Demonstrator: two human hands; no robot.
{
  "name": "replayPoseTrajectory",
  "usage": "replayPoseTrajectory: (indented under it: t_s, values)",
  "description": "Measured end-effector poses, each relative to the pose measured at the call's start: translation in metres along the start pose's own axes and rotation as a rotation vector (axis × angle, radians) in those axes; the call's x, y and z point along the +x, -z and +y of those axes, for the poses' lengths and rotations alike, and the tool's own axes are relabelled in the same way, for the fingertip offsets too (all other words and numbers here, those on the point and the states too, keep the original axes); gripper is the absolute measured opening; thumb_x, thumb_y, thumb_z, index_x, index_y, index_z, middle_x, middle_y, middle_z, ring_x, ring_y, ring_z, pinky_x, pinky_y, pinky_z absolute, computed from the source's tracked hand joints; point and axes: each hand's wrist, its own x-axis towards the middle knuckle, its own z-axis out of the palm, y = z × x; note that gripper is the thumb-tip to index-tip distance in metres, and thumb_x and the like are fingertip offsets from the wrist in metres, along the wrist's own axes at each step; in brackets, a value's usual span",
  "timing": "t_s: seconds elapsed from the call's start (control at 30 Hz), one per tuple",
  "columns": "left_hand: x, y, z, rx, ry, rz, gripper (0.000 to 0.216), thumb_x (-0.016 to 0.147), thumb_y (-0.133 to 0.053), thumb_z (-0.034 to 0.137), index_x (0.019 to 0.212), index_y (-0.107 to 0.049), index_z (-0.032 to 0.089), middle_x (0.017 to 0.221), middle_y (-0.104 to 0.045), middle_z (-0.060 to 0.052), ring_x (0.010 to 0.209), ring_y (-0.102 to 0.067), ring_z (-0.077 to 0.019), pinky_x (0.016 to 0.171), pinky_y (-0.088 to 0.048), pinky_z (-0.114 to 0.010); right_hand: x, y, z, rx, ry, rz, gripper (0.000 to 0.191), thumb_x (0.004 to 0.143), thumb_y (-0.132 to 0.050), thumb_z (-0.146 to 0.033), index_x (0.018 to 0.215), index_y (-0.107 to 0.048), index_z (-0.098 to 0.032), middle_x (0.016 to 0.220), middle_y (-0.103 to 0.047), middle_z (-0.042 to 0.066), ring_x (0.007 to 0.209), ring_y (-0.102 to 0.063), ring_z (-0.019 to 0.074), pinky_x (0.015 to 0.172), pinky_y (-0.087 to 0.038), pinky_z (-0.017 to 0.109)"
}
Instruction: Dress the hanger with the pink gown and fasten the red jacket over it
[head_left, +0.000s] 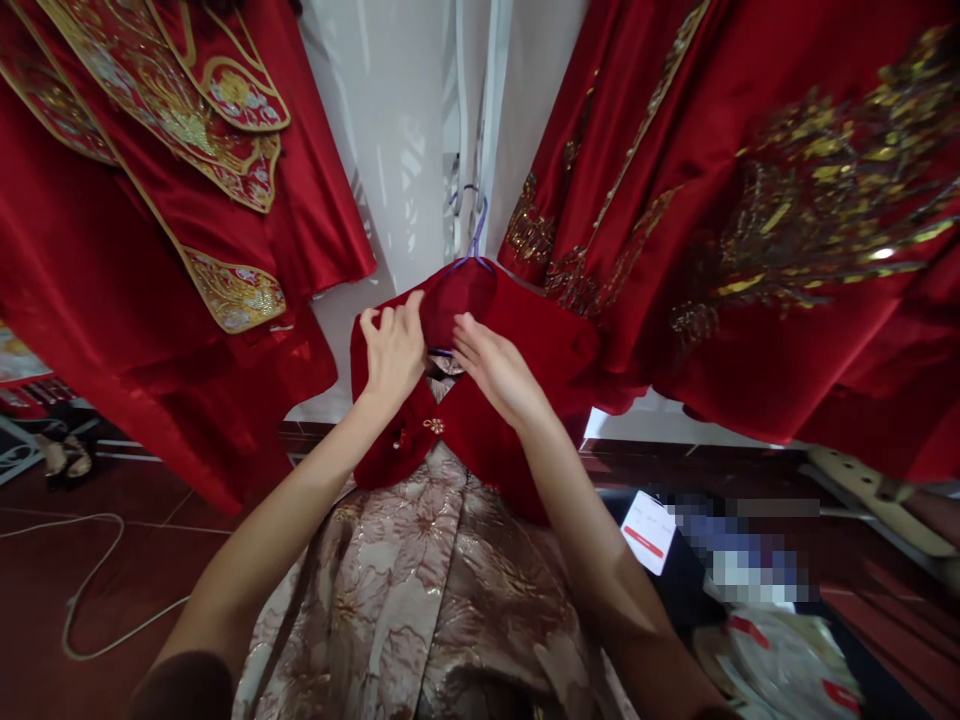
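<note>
So there's a cropped red velvet jacket [555,345] on a purple hanger [478,235], layered over a shiny floral brocade dress [405,590]. Left hand [396,345] has bent fingers at one side of the neckline, can't tell if it's gripping; right hand [495,368] is at the other side, fingers pretty straight. A little gold flower clasp [434,426] sits at the front. Red satin outfits hang either side: gold-embroidered one [315,200] on the left, gold-sequinned one [645,250] on the right. Oh, and a pale cable [112,540] loops across the dark red floor [172,580].
</note>
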Motion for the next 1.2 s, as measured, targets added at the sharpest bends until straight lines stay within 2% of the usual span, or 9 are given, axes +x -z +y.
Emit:
replayPoseTrajectory:
  t_s: [0.13, 0.3, 0.4, 0.5, 0.57, 0.63, 0.8, 0.97, 1.2]
  values:
    - [0.000, 0.004, -0.013, 0.135, 0.094, 0.055, 0.066, 0.070, -0.054, 0.009, 0.134, -0.038, 0.014, 0.139, -0.035, -0.021, 0.131, -0.030, -0.0413, 0.106, -0.014, -0.065, 0.003, -0.011, 0.013, -0.337, -0.078, 0.308, 0.108, 0.073, -0.048, -0.072, 0.144, -0.013, 0.001, 0.149, -0.013, 0.030, 0.140, -0.004, 0.0409, 0.109, -0.013, 0.060]
    - [-0.007, -0.008, -0.033, 0.012, 0.164, -0.100, 0.091, 0.058, -0.063, 0.002, 0.140, -0.026, 0.016, 0.143, -0.025, -0.024, 0.132, -0.028, -0.0433, 0.103, -0.028, -0.061, -0.004, -0.010, 0.039, -0.493, 0.001, 0.340, 0.109, 0.075, -0.046, -0.070, 0.142, -0.006, 0.005, 0.146, -0.011, 0.035, 0.138, -0.004, 0.0457, 0.106, -0.011, 0.064]
    - [-0.007, -0.011, -0.048, -0.062, 0.175, -0.070, 0.087, 0.059, -0.061, 0.000, 0.138, -0.029, 0.018, 0.148, -0.019, -0.021, 0.129, -0.037, -0.0403, 0.100, -0.038, -0.053, -0.004, 0.001, 0.039, -0.591, 0.020, 0.377, 0.108, 0.076, -0.046, -0.069, 0.141, -0.007, 0.007, 0.145, -0.011, 0.037, 0.137, -0.005, 0.0461, 0.106, -0.012, 0.064]
    - [0.001, -0.005, -0.067, -0.105, 0.246, -0.012, 0.073, 0.064, -0.059, 0.004, 0.132, -0.038, 0.019, 0.140, -0.038, -0.020, 0.114, -0.054, -0.0357, 0.095, -0.042, -0.048, 0.004, 0.030, 0.030, -0.739, 0.031, 0.445, 0.101, 0.077, -0.046, -0.066, 0.141, -0.014, 0.005, 0.144, -0.017, 0.035, 0.136, -0.012, 0.0460, 0.105, -0.013, 0.063]
    - [0.010, 0.003, -0.078, -0.075, 0.286, 0.025, 0.062, 0.067, -0.057, 0.007, 0.126, -0.045, 0.018, 0.119, -0.058, -0.017, 0.106, -0.059, -0.0331, 0.095, -0.041, -0.045, 0.011, 0.053, 0.026, -0.870, 0.034, 0.467, 0.094, 0.079, -0.046, -0.064, 0.139, -0.022, 0.004, 0.141, -0.026, 0.034, 0.134, -0.019, 0.0453, 0.105, -0.015, 0.063]
    - [0.018, 0.012, -0.083, 0.006, 0.298, 0.043, 0.050, 0.070, -0.055, 0.011, 0.120, -0.051, 0.018, 0.099, -0.066, -0.012, 0.099, -0.061, -0.0310, 0.093, -0.041, -0.042, 0.017, 0.074, 0.027, -1.017, 0.052, 0.488, 0.086, 0.082, -0.044, -0.060, 0.137, -0.027, 0.003, 0.139, -0.031, 0.032, 0.133, -0.023, 0.0438, 0.104, -0.015, 0.063]
    - [0.024, 0.029, -0.073, 0.174, 0.194, -0.028, 0.037, 0.076, -0.053, 0.028, 0.112, -0.055, 0.019, 0.092, -0.067, -0.006, 0.087, -0.063, -0.0260, 0.083, -0.045, -0.036, 0.018, 0.105, 0.053, -1.322, 0.164, 0.499, 0.053, 0.093, -0.027, -0.037, 0.136, -0.038, -0.008, 0.142, -0.036, 0.021, 0.132, -0.030, 0.0358, 0.105, -0.019, 0.060]
    - [0.024, 0.035, -0.072, 0.238, 0.073, -0.097, 0.040, 0.073, -0.054, 0.022, 0.113, -0.054, 0.017, 0.110, -0.061, -0.009, 0.097, -0.059, -0.0255, 0.087, -0.044, -0.035, 0.025, 0.133, 0.073, -1.429, 0.242, 0.514, 0.052, 0.090, -0.030, -0.022, 0.138, -0.035, -0.002, 0.143, -0.037, 0.020, 0.131, -0.031, 0.0358, 0.105, -0.023, 0.057]
    - [0.031, 0.032, -0.119, 0.215, 0.322, -0.030, 0.034, 0.075, -0.056, 0.028, 0.107, -0.061, 0.017, 0.105, -0.065, -0.013, 0.105, -0.057, -0.0315, 0.093, -0.042, -0.042, 0.059, 0.161, 0.080, -1.454, 0.306, 0.448, 0.047, 0.088, -0.027, -0.010, 0.129, -0.048, -0.002, 0.144, -0.036, 0.018, 0.135, -0.027, 0.0320, 0.109, -0.019, 0.055]
